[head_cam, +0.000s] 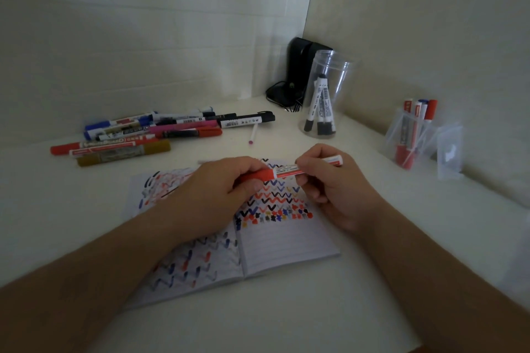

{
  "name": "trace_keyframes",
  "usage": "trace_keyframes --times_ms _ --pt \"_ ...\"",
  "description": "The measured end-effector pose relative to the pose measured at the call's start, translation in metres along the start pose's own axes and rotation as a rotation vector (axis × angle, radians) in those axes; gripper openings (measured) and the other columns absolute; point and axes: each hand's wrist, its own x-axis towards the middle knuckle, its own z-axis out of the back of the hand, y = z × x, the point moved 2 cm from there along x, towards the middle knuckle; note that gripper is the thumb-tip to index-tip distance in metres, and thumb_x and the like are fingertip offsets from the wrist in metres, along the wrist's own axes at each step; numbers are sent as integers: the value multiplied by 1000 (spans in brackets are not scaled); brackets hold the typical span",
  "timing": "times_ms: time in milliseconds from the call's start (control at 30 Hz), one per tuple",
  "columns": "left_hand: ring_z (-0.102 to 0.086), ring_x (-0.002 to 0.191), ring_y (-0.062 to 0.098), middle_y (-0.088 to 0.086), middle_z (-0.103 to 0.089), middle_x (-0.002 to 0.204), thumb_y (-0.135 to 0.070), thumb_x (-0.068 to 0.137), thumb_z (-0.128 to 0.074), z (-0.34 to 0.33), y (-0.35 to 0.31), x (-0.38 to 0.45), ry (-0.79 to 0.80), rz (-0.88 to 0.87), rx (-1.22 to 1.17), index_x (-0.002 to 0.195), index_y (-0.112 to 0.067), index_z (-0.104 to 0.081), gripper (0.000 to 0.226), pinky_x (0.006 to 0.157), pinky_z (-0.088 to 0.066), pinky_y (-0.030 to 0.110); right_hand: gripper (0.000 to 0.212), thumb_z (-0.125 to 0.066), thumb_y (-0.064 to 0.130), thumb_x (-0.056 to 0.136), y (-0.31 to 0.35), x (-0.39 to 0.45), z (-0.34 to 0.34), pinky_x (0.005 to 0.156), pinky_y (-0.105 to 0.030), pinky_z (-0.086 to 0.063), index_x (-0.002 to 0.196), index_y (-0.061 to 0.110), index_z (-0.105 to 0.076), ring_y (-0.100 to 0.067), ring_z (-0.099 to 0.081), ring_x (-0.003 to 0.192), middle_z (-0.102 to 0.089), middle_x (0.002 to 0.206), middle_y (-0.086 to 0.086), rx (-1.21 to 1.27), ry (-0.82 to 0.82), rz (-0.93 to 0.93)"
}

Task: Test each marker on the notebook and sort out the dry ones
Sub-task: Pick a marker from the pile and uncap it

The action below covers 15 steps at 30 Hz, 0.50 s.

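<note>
Fingers: left hand (222, 185) curled round the red cap end of a red marker (282, 172); right hand (329, 180) pinches the white barrel between thumb and fingertips
Marker position: held level above the open notebook (286, 249), hands at either end, cap seated as far as can be told
Notebook: lies flat on the white table (286, 318), pages covered in red, blue and black zigzags and blots
Untested pile: loose markers (149, 132) heaped at far left, well apart from notebook
Clear jar (327, 94): upright at back, black-capped markers inside
Plastic bag (407, 135): far right, red and blue markers standing in it
Corner: black device (301, 66) behind jar
</note>
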Motion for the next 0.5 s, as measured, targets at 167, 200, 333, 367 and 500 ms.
trace_keyframes --times_ms 167,200,333,367,500 --pt "-53 94 -4 -11 -67 128 -34 106 -51 -1 -4 -3 -59 -34 43 143 -31 -57 38 80 -35 2 12 -70 8 95 -1 -1 -2 46 -22 -35 83 6 -67 -17 -39 51 -67 72 -15 -23 13 21" --pt "-54 89 -4 -9 -68 124 -32 106 -51 -1 -5 -3 -76 -40 49 142 -30 -58 37 80 -36 3 12 -70 10 94 -2 -1 -2 46 -23 -35 84 6 -67 -17 -39 51 -68 74 -16 -25 20 30" --pt "-62 101 10 0 -70 125 -23 106 -50 -4 -12 -2 -176 -73 100 140 -23 -61 35 89 -37 16 13 -70 16 95 -1 -1 -3 48 -23 -37 83 10 -68 -18 -40 51 -70 79 -16 -28 53 59" --pt "-63 108 16 2 -70 126 -22 107 -50 -4 -14 -1 -188 -82 125 139 -21 -61 35 91 -35 19 13 -70 19 93 1 -1 -3 48 -23 -38 84 10 -68 -18 -41 51 -70 80 -17 -27 64 62" --pt "-67 108 25 7 -73 123 -31 104 -45 -6 -13 -1 -205 -143 172 136 -17 -65 40 93 -37 23 17 -71 22 90 1 -2 -1 47 -21 -37 88 6 -66 -17 -40 51 -70 80 -16 -19 67 39"
